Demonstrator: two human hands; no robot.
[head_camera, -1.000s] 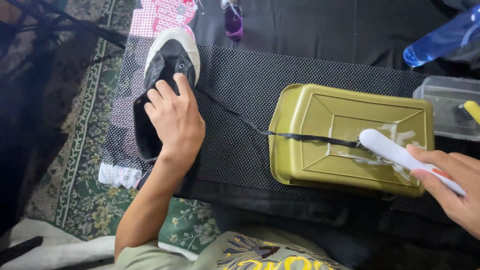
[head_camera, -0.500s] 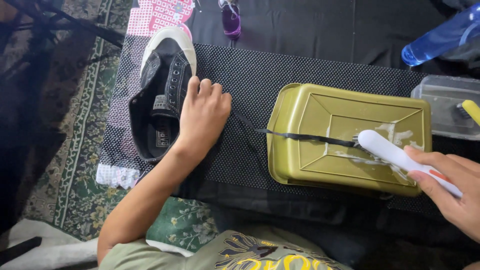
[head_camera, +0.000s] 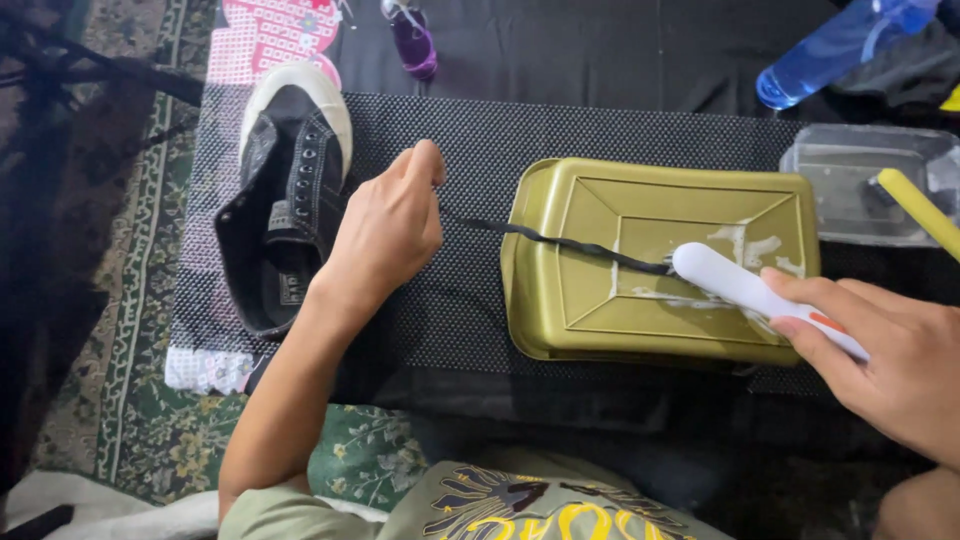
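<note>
Your left hand (head_camera: 385, 235) pinching one end of the black shoelace (head_camera: 560, 243), your right hand (head_camera: 880, 350) gripping the white brush (head_camera: 745, 290), pressing the lace on the overturned olive tub (head_camera: 650, 330), black sneaker (head_camera: 285, 190) lying beside.

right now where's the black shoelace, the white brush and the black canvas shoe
black shoelace (head_camera: 560, 241): head view, on the stretch lying across the olive tub's edge.
white brush (head_camera: 712, 274): head view, on its rounded head end.
black canvas shoe (head_camera: 300, 165): head view, on the eyelet panel.
</note>
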